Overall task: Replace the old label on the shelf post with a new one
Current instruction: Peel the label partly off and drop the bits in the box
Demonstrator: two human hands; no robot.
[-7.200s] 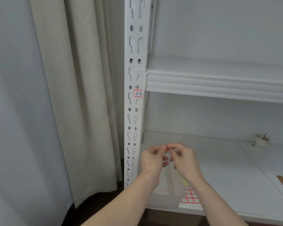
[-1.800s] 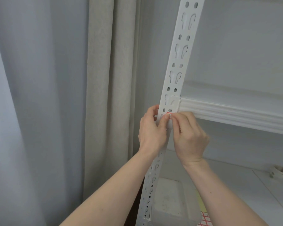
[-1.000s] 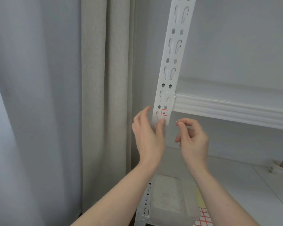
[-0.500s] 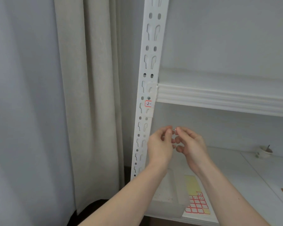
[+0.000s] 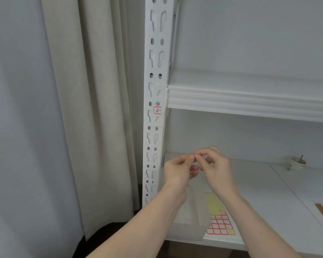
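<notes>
Head view: my left hand (image 5: 177,169) and right hand (image 5: 215,165) pinch something tiny together, what I cannot tell; I'd peel slowly, label (image 5: 157,110) at 12 o'clock.

— What hangs left of the shelving?
— A beige curtain (image 5: 93,108).
— And on the lower board?
— A translucent plastic box (image 5: 191,218) near the front edge, a small white cup (image 5: 296,163) far right.

A white perforated shelf post (image 5: 155,101) is seen upright in the centre of the frame. A small red-bordered label (image 5: 157,110), marked "2-" by hand, is stuck flat on its face just below the upper shelf's edge. A sheet of red-bordered labels (image 5: 220,223) is laid flat at lower right, its upper part bare yellow backing.
</notes>
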